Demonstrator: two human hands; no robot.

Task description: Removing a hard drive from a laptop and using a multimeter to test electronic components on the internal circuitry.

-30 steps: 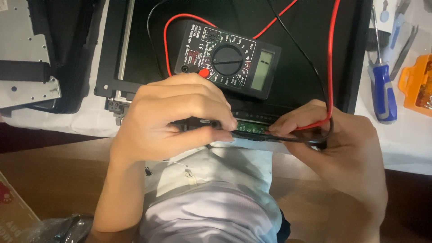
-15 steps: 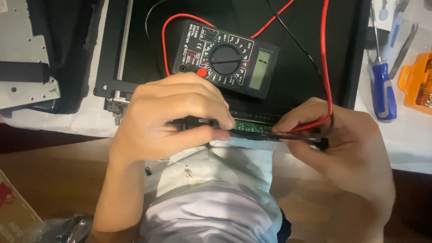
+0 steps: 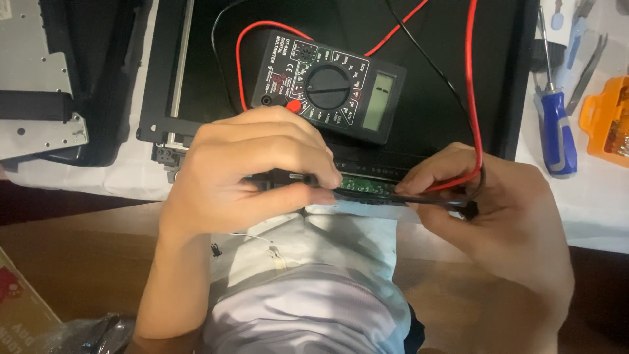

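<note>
- The left hand curls over a black probe, its fingers closed around the shaft and pressing its tip toward the narrow green circuit board.
- The right hand pinches the second probe between thumb and forefinger, its fingers tight on it, the tip resting at the right end of the same board.
- That green circuit board lies along the lower edge of a black laptop frame, between the two hands and just above the person's light shirt.
- A black digital multimeter sits on the dark panel just beyond the left hand, its dial centred and its grey display blank as far as can be seen.
- A red lead runs down from the top edge to the right hand; a black lead crosses near it.
- On the white-covered bench, to the right, lie a blue-handled screwdriver and an orange plastic case, well apart from the hands.
- At left rests a grey metal bracket part within a black housing.
</note>
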